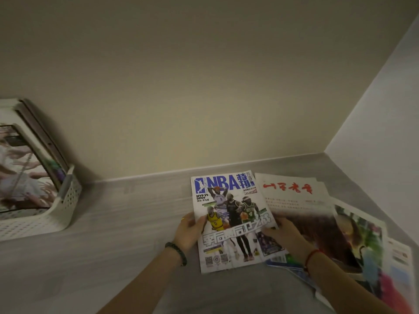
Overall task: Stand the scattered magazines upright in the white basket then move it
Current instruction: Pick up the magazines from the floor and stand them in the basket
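some magazines (25,168) are already stood in the white basket (68,198) at the floor's left edge. the nba magazine (229,214) is gripped by left hand (188,232) and right hand (283,234), fingers closed on it; more are left by the right wall.

NBA magazine (233,220): cover up, held at both side edges, overlapping a fanned pile of magazines (322,223) lying flat at right. White basket (68,200): perforated walls, far left, well apart; magazines (25,168) inside lean tilted.
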`<state>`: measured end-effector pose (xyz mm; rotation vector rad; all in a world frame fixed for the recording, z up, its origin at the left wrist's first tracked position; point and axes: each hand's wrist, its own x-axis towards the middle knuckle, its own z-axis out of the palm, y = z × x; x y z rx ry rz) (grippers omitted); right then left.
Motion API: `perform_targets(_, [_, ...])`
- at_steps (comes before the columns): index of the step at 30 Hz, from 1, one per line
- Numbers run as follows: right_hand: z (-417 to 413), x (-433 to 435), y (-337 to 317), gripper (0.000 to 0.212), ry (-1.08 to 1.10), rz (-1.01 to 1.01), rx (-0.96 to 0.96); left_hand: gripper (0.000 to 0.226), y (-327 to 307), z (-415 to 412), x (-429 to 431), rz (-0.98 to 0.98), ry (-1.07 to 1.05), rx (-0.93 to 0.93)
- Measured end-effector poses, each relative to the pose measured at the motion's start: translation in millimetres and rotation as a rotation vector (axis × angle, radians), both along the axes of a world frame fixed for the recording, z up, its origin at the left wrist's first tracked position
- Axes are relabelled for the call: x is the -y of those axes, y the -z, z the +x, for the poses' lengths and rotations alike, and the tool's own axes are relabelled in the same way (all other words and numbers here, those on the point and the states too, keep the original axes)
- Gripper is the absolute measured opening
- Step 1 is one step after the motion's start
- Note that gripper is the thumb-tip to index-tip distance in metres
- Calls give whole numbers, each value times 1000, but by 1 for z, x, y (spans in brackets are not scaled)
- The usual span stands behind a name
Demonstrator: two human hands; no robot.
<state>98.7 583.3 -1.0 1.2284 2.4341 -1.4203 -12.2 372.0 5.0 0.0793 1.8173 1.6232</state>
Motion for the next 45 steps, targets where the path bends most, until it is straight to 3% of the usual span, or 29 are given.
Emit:
perform_targets(1, [0,-1,2,6,-18,29,25,22,1,-4,0,-9,15,37])
perform_targets(5, [0,-7,4,5,-30,32,0,28,4,-14,0,-25,35,184])
perform_targets(9, [-1,-6,-5,15,-110,57,-62,25,3,-1,-9,-4,55,164])
perform_targets(11, [1,-4,-8,17,-134,100,-77,34,2,4,-14,13,3,114])
perform_targets(16, [6,2,-6,40,-118,136,-43,39,-13,5,-6,132,-7,-47])
perform_targets(20, [-8,20,-23,71,-32,3,-172,40,-38,-5,24,238,-2,-166])
perform_targets(23, [-27,48,-49,49,-55,-183,-353,38,-57,-19,61,333,10,-191])
perform_targets(29, [-71,119,-99,16,-137,-220,-605,35,-100,-52,154,359,-15,-306])
perform_targets(45, [-245,392,-170,16,-263,-225,-852,18,-174,-174,412,9,-530,-570])
